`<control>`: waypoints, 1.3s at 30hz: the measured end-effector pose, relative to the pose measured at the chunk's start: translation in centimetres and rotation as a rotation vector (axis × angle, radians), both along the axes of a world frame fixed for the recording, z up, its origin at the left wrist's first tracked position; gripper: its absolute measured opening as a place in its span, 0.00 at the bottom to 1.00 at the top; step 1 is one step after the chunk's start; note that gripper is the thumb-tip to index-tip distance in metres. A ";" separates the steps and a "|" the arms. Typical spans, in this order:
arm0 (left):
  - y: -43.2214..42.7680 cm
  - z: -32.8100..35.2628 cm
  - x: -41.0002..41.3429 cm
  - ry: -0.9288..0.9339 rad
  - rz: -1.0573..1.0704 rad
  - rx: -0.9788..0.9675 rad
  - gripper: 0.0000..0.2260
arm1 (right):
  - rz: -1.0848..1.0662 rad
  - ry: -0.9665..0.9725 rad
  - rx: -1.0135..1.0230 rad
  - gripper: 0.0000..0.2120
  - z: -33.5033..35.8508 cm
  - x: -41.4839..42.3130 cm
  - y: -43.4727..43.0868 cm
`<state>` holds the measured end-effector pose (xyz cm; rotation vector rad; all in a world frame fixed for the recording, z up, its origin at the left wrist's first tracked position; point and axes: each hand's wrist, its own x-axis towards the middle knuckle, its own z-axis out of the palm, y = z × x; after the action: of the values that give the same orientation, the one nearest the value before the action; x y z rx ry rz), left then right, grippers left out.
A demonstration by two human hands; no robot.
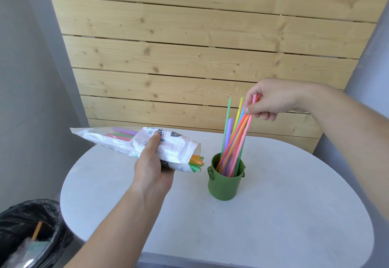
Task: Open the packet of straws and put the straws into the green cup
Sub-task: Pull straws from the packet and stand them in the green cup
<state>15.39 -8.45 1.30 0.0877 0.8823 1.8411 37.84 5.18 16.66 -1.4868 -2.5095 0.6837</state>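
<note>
A green cup (223,185) with small side handles stands on the white table, right of centre. Several coloured straws (232,141) lean upright inside it. My right hand (271,101) pinches the top ends of a few of those straws above the cup. My left hand (153,162) grips a white printed straw packet (134,141), held nearly level to the left of the cup. The packet's open mouth faces the cup, and orange and green straw ends (196,163) stick out of it.
The rounded white table (273,215) ends close to me and at the left. A bin lined with a black bag (31,232) sits on the floor at the lower left, with an orange straw in it. A wooden plank wall (200,46) stands right behind the table.
</note>
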 end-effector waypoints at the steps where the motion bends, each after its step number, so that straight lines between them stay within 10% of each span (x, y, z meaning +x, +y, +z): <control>1: 0.0 0.0 0.0 -0.001 0.001 -0.002 0.21 | 0.001 0.005 0.004 0.04 -0.2 -0.1 0.0; 10: 0.1 0.2 -0.1 -0.019 0.024 -0.011 0.23 | -0.130 0.066 0.319 0.29 -0.3 0.4 -1.4; 15: -0.3 0.6 -0.1 -0.040 0.028 -0.010 0.17 | -0.237 0.364 0.619 0.12 -1.7 0.0 -6.2; 22: -0.6 1.4 0.2 -0.033 0.035 -0.008 0.19 | 0.011 0.522 -0.021 0.13 -9.2 -4.6 -13.4; 39: -0.6 1.6 0.0 0.000 0.091 0.002 0.22 | -0.087 0.953 -0.197 0.02 -12.4 -6.3 -14.0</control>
<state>15.41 -9.03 2.87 0.0497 0.8969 1.9265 31.50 -8.87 4.25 -0.9436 -1.6680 1.2683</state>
